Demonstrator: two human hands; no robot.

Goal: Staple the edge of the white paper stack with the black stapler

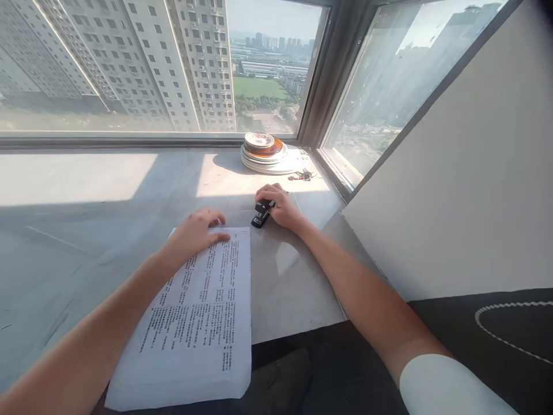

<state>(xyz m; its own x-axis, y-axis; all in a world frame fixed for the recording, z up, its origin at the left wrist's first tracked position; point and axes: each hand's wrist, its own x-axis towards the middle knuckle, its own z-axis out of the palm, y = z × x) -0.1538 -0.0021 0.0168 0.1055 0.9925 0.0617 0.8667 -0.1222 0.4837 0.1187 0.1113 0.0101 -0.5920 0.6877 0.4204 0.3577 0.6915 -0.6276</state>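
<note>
A stack of printed paper sheets (194, 323) lies on the grey windowsill (86, 230), its near edge hanging over the sill's front. My left hand (196, 230) rests on the sheets' far left corner, fingers curled down onto the paper. Just right of the stack's far corner sits a small black stapler (260, 214). My right hand (279, 204) has its fingers closed around the stapler's far end while the stapler rests on the sill.
A pile of plates (264, 153) with a patterned one on top stands at the back by the window corner. A small dark bunch of keys (302, 175) lies beside it. A white wall (453, 190) slants along the right.
</note>
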